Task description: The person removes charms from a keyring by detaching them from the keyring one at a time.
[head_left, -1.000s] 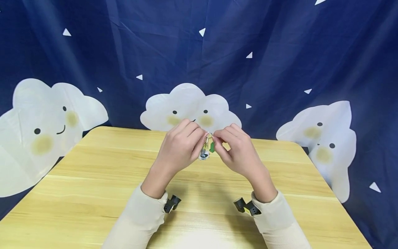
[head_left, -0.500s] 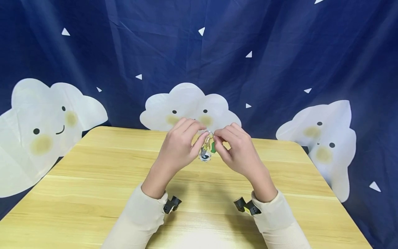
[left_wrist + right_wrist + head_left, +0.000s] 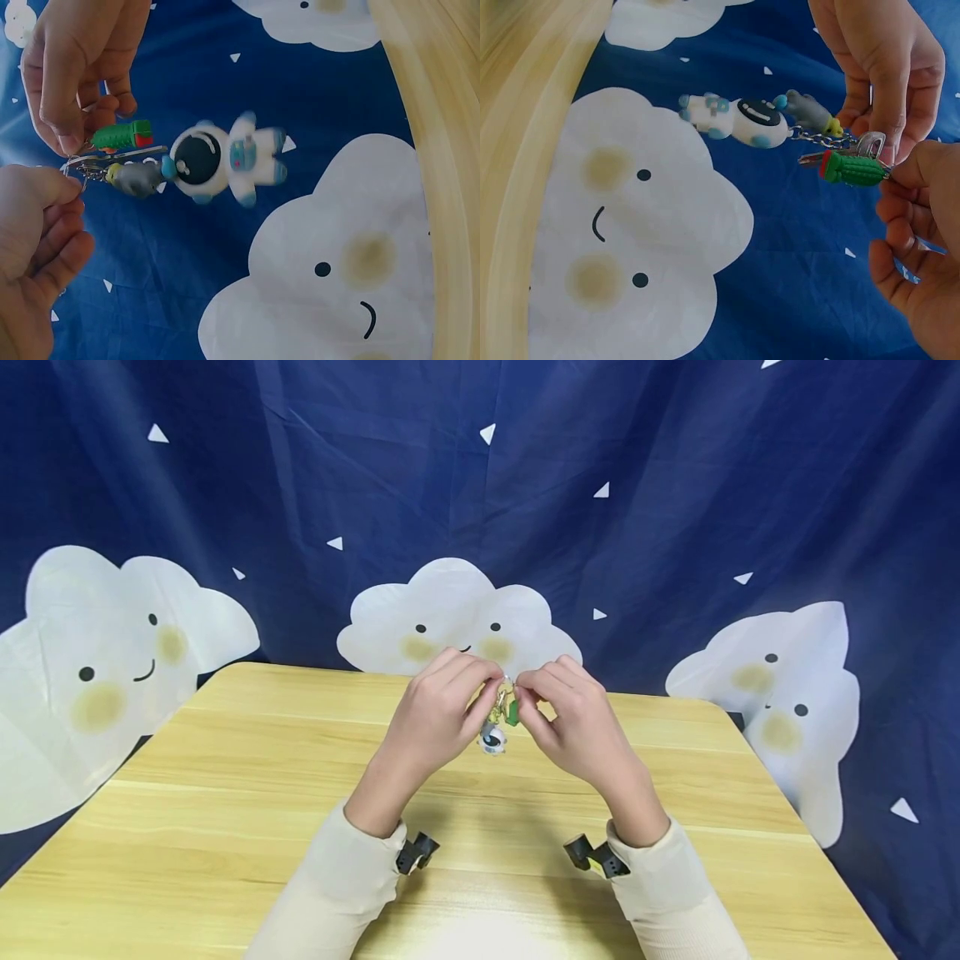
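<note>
Cloth in navy, printed with smiling clouds, hangs behind a light wood-grain table. Above it, the left hand and right hand face each other, nearly touching, each pinching the top of one keychain between them. From this dangles a white-and-blue astronaut charm, hanging lowest; near its helmet end sits a grey charm with yellow and blue ends. Closer to the right hand hangs a green cactus charm with a red base. Thinnest is the metal ring, partly hidden.
</note>
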`<state>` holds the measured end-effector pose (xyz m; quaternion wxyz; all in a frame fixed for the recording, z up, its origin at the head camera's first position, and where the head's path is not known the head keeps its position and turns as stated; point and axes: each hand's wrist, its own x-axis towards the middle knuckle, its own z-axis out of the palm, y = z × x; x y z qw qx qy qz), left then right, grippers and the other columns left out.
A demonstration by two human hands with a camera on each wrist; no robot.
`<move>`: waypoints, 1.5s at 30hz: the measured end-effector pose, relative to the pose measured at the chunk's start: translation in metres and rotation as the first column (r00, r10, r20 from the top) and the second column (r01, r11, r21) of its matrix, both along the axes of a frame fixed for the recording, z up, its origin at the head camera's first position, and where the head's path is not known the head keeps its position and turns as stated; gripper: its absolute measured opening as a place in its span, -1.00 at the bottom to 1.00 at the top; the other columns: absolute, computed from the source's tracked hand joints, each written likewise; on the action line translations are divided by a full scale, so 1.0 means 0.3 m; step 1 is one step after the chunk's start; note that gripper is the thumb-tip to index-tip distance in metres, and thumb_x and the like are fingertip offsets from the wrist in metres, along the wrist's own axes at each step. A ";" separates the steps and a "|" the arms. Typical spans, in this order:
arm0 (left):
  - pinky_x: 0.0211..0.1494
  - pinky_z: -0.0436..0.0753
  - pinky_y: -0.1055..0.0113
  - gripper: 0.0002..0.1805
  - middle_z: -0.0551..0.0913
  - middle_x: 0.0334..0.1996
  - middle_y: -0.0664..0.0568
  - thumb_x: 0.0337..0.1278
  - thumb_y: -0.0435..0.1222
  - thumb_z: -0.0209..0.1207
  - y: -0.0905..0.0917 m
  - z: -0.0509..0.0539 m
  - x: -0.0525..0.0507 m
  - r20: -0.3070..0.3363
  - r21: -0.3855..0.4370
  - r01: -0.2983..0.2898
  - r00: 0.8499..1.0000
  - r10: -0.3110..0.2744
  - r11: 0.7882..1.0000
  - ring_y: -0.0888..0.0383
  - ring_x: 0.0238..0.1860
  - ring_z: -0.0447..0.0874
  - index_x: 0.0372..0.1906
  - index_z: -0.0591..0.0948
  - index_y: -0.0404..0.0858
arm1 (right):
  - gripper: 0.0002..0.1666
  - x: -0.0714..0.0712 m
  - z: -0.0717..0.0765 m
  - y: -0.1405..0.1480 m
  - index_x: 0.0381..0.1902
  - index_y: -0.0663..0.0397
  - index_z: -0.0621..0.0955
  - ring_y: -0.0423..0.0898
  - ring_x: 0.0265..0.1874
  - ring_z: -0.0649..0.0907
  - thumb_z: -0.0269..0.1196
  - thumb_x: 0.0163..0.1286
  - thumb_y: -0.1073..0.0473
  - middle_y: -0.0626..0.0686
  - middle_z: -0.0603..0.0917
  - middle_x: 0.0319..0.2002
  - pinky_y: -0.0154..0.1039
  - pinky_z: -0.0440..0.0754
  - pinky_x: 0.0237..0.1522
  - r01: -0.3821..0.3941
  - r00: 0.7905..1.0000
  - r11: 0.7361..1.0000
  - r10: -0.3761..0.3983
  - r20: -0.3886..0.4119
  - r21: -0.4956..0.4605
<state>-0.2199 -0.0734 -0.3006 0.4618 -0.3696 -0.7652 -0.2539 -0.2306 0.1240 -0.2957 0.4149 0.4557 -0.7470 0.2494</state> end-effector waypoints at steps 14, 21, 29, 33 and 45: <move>-0.27 0.57 0.32 -0.91 0.75 -0.28 -0.07 0.31 -0.47 0.20 0.004 -0.006 0.000 -0.007 0.041 0.004 1.000 -0.004 0.999 0.04 -0.29 0.58 -0.23 0.70 -0.35 | -0.87 0.004 -0.012 -0.007 -0.34 0.22 0.69 -0.09 -0.46 0.51 0.20 0.31 0.40 -0.01 0.66 -0.48 -0.23 0.48 -0.41 0.012 1.000 1.000 -0.012 0.008 -0.021; -0.26 0.57 0.33 -0.91 0.74 -0.28 -0.05 0.31 -0.48 0.20 0.009 -0.009 -0.003 0.022 0.029 0.005 1.000 -0.005 1.000 0.05 -0.28 0.57 -0.20 0.69 -0.34 | -0.87 0.004 -0.011 -0.004 -0.35 0.22 0.69 -0.08 -0.46 0.50 0.19 0.31 0.40 -0.01 0.65 -0.49 -0.24 0.46 -0.41 0.024 1.000 0.999 -0.024 0.006 -0.022; -0.18 0.63 0.29 -0.94 0.75 -0.30 -0.02 0.32 -0.44 0.24 0.013 -0.012 -0.006 0.036 -0.001 -0.011 0.999 0.011 1.000 0.05 -0.29 0.62 -0.22 0.71 -0.31 | -0.87 0.001 -0.009 0.002 -0.37 0.22 0.68 -0.08 -0.47 0.50 0.20 0.28 0.42 0.00 0.65 -0.49 -0.23 0.44 -0.43 0.027 1.000 0.999 -0.027 -0.005 -0.022; -0.20 0.65 0.28 -0.95 0.75 -0.32 -0.02 0.30 -0.44 0.25 0.013 -0.012 -0.004 0.017 0.004 -0.019 1.000 0.019 1.000 0.05 -0.30 0.62 -0.23 0.71 -0.31 | -0.88 0.000 -0.007 0.003 -0.37 0.22 0.68 -0.08 -0.47 0.50 0.20 0.29 0.41 0.00 0.65 -0.49 -0.23 0.44 -0.42 0.023 1.000 1.000 -0.023 -0.003 -0.020; -0.30 0.59 0.32 -0.92 0.75 -0.33 -0.03 0.31 -0.46 0.21 0.010 -0.004 0.002 -0.015 0.036 -0.012 1.000 0.012 0.999 0.06 -0.33 0.59 -0.25 0.71 -0.33 | -0.89 0.000 -0.001 0.001 -0.39 0.20 0.68 -0.09 -0.46 0.52 0.22 0.30 0.39 -0.01 0.67 -0.49 -0.23 0.48 -0.40 0.007 1.000 1.000 -0.007 0.009 -0.020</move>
